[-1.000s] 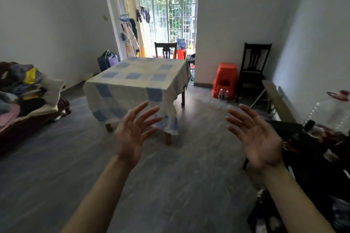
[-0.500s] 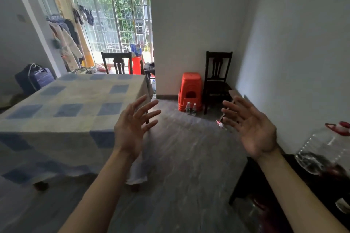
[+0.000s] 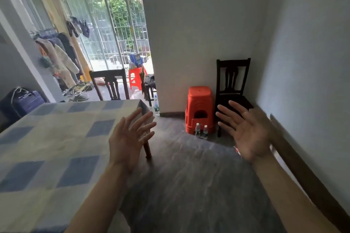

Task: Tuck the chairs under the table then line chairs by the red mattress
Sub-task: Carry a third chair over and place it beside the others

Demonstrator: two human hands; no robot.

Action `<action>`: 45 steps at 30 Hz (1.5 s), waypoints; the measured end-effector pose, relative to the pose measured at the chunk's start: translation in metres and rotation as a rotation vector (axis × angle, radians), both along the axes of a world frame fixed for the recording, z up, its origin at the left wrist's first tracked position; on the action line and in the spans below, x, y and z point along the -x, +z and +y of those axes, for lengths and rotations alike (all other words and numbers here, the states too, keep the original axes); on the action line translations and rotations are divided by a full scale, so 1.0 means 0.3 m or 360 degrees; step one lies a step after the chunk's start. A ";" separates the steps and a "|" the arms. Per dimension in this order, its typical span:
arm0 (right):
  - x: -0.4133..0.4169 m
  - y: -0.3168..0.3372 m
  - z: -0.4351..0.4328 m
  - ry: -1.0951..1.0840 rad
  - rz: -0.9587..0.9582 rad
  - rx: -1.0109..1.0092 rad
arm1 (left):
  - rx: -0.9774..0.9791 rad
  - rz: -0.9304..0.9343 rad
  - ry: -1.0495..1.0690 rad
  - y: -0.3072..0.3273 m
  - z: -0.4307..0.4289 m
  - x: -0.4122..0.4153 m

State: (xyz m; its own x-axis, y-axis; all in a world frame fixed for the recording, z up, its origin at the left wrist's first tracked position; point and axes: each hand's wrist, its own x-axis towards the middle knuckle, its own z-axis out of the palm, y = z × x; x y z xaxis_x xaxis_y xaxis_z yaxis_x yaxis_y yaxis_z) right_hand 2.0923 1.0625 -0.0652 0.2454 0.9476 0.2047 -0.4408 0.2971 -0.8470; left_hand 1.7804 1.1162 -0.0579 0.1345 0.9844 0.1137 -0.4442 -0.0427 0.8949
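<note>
A table (image 3: 56, 138) under a blue and cream checked cloth fills the left of the view. Behind its far edge stands a dark wooden chair (image 3: 110, 83), of which only the back shows. A second dark chair (image 3: 232, 85) stands in the far right corner against the wall. My left hand (image 3: 128, 138) is held up over the table's right corner, fingers spread and empty. My right hand (image 3: 248, 132) is raised palm up in front of the corner chair, also empty. The red mattress is out of view.
A stack of red plastic stools (image 3: 199, 109) stands left of the corner chair, with two small bottles (image 3: 201, 131) in front. Another bottle (image 3: 156, 105) sits by the doorway. A long wooden board (image 3: 303, 172) leans along the right wall. Hanging clothes (image 3: 60, 56) and a suitcase (image 3: 24, 100) are at far left.
The view has moved forward and to the right, closer to the table and the corner chair. The dark furniture and large bottle at the right have left the view. Both hands stay open.
</note>
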 end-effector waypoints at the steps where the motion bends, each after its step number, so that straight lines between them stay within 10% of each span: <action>1: -0.022 0.021 0.108 0.0015 -0.0017 -0.0004 | 0.0005 -0.0016 0.0008 0.009 0.095 -0.020; 22: -0.185 -0.009 2.347 0.0353 -0.0069 0.0005 | 0.0030 -0.0133 0.0223 -0.080 2.231 -0.269; 45: 0.610 -0.040 4.565 0.1462 -0.0275 -0.0038 | 0.0020 -0.0055 0.1375 -0.157 3.823 0.311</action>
